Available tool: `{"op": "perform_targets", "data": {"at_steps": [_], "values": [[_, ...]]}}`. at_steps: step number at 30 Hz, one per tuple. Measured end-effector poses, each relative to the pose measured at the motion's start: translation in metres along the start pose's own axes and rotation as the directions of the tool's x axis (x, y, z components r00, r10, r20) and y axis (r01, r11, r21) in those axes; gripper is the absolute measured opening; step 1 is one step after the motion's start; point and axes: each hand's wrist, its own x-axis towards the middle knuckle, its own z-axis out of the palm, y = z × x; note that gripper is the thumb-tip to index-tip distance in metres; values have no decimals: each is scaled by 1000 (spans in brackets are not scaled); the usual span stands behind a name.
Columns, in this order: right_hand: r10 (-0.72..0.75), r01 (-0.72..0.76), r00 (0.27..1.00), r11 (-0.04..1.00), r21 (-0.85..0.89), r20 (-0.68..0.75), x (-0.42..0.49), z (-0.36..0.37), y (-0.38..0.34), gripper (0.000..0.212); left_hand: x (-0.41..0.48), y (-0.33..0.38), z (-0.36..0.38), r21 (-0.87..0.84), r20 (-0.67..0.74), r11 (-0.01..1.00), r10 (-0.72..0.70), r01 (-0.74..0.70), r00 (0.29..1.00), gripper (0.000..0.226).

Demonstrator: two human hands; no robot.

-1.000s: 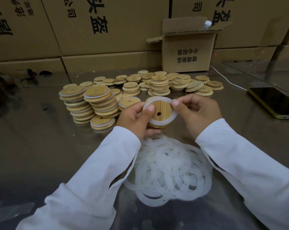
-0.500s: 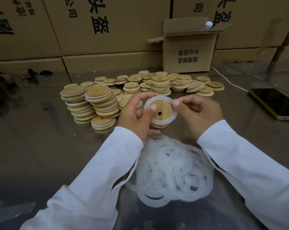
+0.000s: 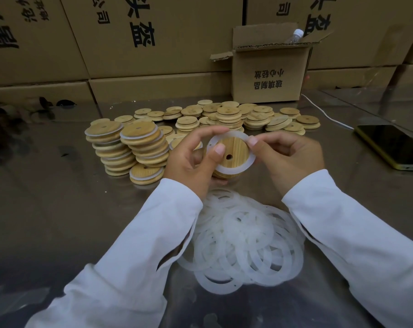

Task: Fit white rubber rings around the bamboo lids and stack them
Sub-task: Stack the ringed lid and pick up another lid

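our left grip [image 3: 191, 159] is curled round the bamboo lid [image 3: 232, 149], holding it tilted up off the bench [image 3: 46, 209] with its holed face toward us. our right grip [image 3: 288, 157] pinches the white ring [image 3: 233, 171] at the edge nearest it. the ring lies round the lid's raised face. we cannot tell whether it sits flat all the way round.

to do this well, we judge the right grip should walk the ring round the rim a little at a time while the left turns the lid. that means stretching it evenly and pressing it down onto the shoulder with no twist or lifted arc, then checking the far edge before letting go.

just under both grips, toward us, lies the heap of loose rings [image 3: 248, 245], and our sleeves hang close over it. to the left of the left grip stand two ringed stacks [image 3: 143, 147], both leaning, with a single ringed lid [image 3: 146, 172] at their foot. setting the next lid on top calls for a gentle, centred placement or they may slide.

beyond the grips spreads the supply of bare lids [image 3: 229, 114] in low piles, and past them stands an open cardboard box [image 3: 269, 76]. well off to the right of the right grip lies a phone [image 3: 395, 145] — out of our working path. nothing lies between the grips and the stacks.
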Motion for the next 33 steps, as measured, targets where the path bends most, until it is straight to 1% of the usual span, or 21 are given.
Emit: {"op": "perform_targets", "data": {"at_steps": [2, 9, 15, 21, 26, 33], "values": [[-6, 6, 1000, 1000, -1, -6, 0, 1, 0, 19, 0, 0, -1, 31, 1, 999, 24, -24, 1000, 24], [9, -9, 1000, 1000, -22, 14, -1, 1, -1, 17, 0, -1, -3, 47, -39, 999, -2, 4, 999, 20], [17, -17, 1000, 1000, -6, -4, 0, 1, -1, 19, 1, -2, -1, 79, 10, 997, -1, 0, 1000, 19], [51, -51, 998, 998, -23, 21, 0, 1, 1, 16, 0, -2, 0, 54, 28, 998, -16, 15, 999, 20], [57, -56, 998, 998, -34, 20, 0, 2, 1, 17, -1, 0, 0, 65, 18, 998, -3, 2, 1000, 27], [43, -42, 999, 998, -40, 20, -1, 2, 0, 18, 0, -1, -1, 99, -26, 995, -16, 18, 1000, 26]]}}
